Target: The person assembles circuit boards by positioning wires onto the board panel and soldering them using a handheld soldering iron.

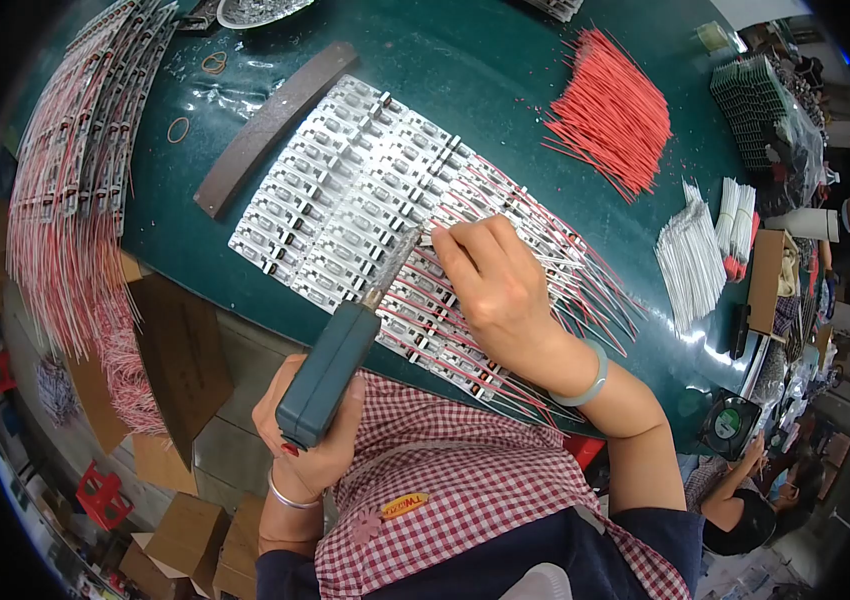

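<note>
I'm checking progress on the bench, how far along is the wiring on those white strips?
Done: the strips on the right of the white panel already carry red and white wires. In hand: the left hand holds the soldering iron, its tip beside the right hand, which pinches a wire. Left: the panel's left strips look bare, and the loose red wires wait.

Bare green tabletop [505,70] between dark bar [270,125] and red wires [610,110].

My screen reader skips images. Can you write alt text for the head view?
The left hand holds a soldering iron to white circuit strips on a green table, where the right hand pinches a wire. Loose red wires lie beyond.
</note>
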`<state>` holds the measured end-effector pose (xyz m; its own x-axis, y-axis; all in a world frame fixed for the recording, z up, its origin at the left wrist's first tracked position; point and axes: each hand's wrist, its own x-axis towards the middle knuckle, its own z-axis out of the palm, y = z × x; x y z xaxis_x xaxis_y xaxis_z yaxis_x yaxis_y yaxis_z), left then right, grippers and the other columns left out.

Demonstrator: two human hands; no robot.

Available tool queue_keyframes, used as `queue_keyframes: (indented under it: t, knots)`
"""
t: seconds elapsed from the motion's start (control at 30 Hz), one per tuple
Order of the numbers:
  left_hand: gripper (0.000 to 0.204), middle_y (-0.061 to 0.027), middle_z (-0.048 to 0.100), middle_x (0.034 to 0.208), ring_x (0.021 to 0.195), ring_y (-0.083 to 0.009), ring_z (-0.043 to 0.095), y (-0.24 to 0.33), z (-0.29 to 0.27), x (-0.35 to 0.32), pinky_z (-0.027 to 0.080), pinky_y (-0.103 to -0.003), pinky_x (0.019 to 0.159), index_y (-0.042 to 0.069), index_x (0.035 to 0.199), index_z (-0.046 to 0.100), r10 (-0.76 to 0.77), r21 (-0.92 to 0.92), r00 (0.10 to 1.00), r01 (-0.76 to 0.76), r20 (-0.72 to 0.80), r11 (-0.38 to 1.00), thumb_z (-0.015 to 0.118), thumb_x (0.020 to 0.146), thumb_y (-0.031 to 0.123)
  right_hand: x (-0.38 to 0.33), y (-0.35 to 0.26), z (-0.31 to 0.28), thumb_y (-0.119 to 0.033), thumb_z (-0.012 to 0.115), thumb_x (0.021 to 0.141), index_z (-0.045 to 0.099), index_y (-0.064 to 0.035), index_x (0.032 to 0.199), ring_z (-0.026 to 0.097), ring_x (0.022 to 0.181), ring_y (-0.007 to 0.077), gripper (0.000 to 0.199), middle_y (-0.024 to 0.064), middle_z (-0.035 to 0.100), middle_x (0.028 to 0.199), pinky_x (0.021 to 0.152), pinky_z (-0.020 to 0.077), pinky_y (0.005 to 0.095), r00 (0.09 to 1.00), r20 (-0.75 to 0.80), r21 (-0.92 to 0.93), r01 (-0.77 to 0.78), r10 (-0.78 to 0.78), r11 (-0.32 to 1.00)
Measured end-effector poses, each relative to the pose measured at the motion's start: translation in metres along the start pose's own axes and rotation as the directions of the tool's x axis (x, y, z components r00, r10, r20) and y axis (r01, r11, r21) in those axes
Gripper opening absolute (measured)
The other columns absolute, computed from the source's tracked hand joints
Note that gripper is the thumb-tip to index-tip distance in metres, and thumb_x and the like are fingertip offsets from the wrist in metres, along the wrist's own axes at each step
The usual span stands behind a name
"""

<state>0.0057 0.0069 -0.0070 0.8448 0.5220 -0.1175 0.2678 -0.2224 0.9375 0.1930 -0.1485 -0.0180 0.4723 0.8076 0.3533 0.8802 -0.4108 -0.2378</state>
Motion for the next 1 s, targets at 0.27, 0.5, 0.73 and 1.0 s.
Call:
queue_keyframes:
  t: [0.27,0.5,0.73,1.0]
  knots:
    - [0.026,-0.0138,0.070,0.094,0.078,-0.0211,0.069,-0.006,-0.004,-0.007,0.054,-0.029,0.072,-0.007,0.102,0.069,0.098,0.010,0.991,-0.097,-0.091,0.995,0.077,0.079,0.000,0.000,-0.001,0.001,-0.002,0.062,0.068,0.064,0.0103,0.103,0.054,0.081,0.0249,0.036,0.0125,0.056,0.089,0.066,0.0511,0.0321,1.000,-0.005,-0.027,0.019,-0.019,0.999]
    - [0.028,-0.0156,0.071,0.096,0.081,-0.0226,0.070,-0.005,-0.008,-0.010,0.055,-0.030,0.075,-0.007,0.104,0.069,0.083,-0.003,0.993,-0.083,-0.090,0.997,0.077,0.078,0.000,-0.003,-0.008,-0.001,0.001,0.063,0.068,0.066,0.0084,0.105,0.057,0.082,0.0258,0.038,0.0129,0.060,0.093,0.064,0.0514,0.0336,0.999,-0.043,-0.001,-0.002,0.001,1.000]
    - [0.025,-0.0167,0.070,0.094,0.079,-0.0262,0.070,-0.009,-0.008,-0.012,0.055,-0.031,0.073,-0.007,0.100,0.069,0.147,0.039,0.986,-0.144,-0.074,0.989,0.077,0.077,-0.001,-0.006,-0.012,0.002,0.003,0.063,0.068,0.067,0.0065,0.108,0.059,0.081,0.0266,0.040,0.0126,0.063,0.094,0.063,0.0523,0.0357,0.999,-0.029,0.037,-0.023,0.024,0.999]
    - [0.021,-0.0165,0.069,0.091,0.075,-0.0262,0.069,-0.010,-0.006,-0.012,0.055,-0.031,0.071,-0.007,0.095,0.068,0.021,-0.020,0.999,-0.022,-0.035,1.000,0.077,0.077,-0.001,-0.003,-0.012,0.001,0.002,0.063,0.070,0.066,0.0061,0.110,0.059,0.082,0.0264,0.040,0.0120,0.062,0.096,0.061,0.0515,0.0350,1.000,0.004,0.016,-0.015,0.015,1.000]
